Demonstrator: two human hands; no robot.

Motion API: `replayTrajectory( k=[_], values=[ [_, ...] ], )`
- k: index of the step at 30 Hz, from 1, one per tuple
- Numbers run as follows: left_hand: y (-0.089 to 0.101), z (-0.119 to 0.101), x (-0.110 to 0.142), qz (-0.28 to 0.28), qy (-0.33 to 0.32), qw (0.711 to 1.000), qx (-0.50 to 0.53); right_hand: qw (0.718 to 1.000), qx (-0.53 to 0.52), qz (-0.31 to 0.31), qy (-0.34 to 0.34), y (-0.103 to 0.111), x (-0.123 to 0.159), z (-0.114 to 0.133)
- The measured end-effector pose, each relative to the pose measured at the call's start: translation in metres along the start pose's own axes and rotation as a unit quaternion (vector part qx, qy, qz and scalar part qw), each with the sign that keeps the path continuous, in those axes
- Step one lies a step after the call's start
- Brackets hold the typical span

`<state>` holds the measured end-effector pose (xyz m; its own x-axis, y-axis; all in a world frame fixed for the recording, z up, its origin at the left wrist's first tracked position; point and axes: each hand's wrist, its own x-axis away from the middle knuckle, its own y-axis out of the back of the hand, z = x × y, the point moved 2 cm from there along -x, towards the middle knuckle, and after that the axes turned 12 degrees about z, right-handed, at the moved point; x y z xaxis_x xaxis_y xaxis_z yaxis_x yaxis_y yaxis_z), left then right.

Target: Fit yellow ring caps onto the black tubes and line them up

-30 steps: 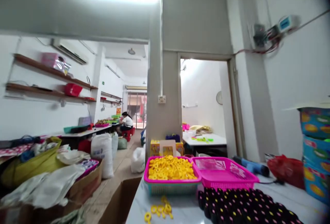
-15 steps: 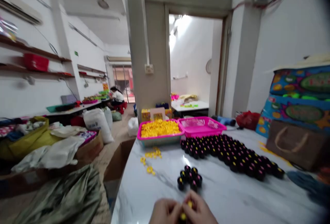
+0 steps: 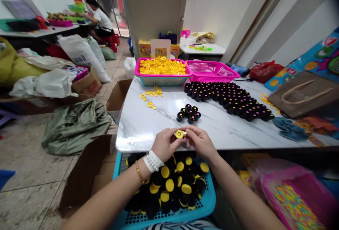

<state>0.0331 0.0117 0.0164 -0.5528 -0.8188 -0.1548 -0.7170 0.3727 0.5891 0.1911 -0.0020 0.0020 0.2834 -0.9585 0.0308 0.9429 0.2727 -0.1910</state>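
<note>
Both my hands meet over the front edge of the white marble table (image 3: 169, 117). My left hand (image 3: 165, 144) and my right hand (image 3: 200, 141) pinch a small yellow disc with a dark centre (image 3: 179, 134) between their fingers. Below them, a blue plastic basket (image 3: 209, 201) holds a heap of black caps with yellow tops (image 3: 169, 187). On the table, a small cluster of black caps (image 3: 188, 114) stands nearest my hands. Long rows of similar caps (image 3: 225, 97) lie beyond, with several loose yellow rings (image 3: 150, 94) to the left.
A pink-rimmed basket of yellow rings (image 3: 162, 80) and a pink mesh basket (image 3: 212, 71) stand at the table's far edge. Cardboard boxes (image 3: 87, 173) and a green sack (image 3: 75, 127) lie on the floor at left. A seated person (image 3: 99, 18) works at the back.
The view has tilted down and swung left, bringing my forearms and the blue basket into sight. My hands still hold the small yellow piece, now with the disc showing.
</note>
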Motion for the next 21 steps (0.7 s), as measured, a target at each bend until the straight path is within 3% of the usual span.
replayTrajectory(
  k=[4,7,10,15,18,21],
  values=[
    [0.001,0.004,-0.003,0.024,-0.012,0.999,-0.034,0.995,-0.062,0.065,-0.031,0.017,-0.001,0.001],
    [0.003,0.006,-0.003,0.047,-0.011,0.998,-0.036,0.986,-0.051,0.142,-0.070,0.030,-0.004,0.007],
    [0.003,0.007,-0.004,0.059,-0.014,0.998,-0.035,0.977,-0.050,0.169,-0.122,0.031,-0.011,0.012],
    [0.000,0.010,-0.005,0.045,-0.028,0.998,-0.029,0.979,-0.022,0.100,-0.178,0.003,-0.016,0.018],
    [-0.001,0.012,-0.005,0.043,-0.037,0.998,-0.025,0.988,0.020,0.034,-0.148,-0.009,-0.007,0.019],
    [-0.001,0.012,-0.004,0.049,-0.040,0.998,-0.017,0.993,0.077,0.021,-0.086,-0.007,0.004,0.019]
  ],
)
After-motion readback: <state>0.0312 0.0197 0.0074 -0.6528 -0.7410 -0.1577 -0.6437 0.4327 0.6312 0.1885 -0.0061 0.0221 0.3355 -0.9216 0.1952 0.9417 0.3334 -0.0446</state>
